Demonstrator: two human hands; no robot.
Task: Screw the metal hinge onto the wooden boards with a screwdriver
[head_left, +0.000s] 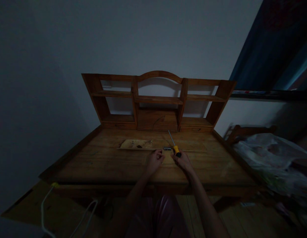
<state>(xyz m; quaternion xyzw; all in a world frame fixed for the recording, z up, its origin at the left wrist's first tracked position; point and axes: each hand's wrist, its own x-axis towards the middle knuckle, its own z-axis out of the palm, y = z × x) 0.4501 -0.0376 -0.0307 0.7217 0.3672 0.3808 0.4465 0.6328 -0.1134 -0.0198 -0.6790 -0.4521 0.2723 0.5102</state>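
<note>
My right hand (183, 161) is closed around the yellow-and-black handle of a screwdriver (177, 150), whose metal shaft points away from me and slightly left. Beside it, my left hand (155, 162) has its fingers drawn together in a pinch; a tiny thing may be at the fingertips, but it is too small to name. Between the two hands lies a small shiny metal piece (167, 148) that looks like a hinge, at the far edge of a pale patch that may be a small wooden piece. Just beyond the left hand, a long thin board (135, 144) with a dark hole and worn surface rests on the desk.
The wooden desk (113, 165) carries a shelf unit (158, 99) along its back, against the wall. At right, a chair (239, 130) stands near a translucent plastic bag (267, 152). A white cable (43, 211) hangs at the lower left. The room is dim.
</note>
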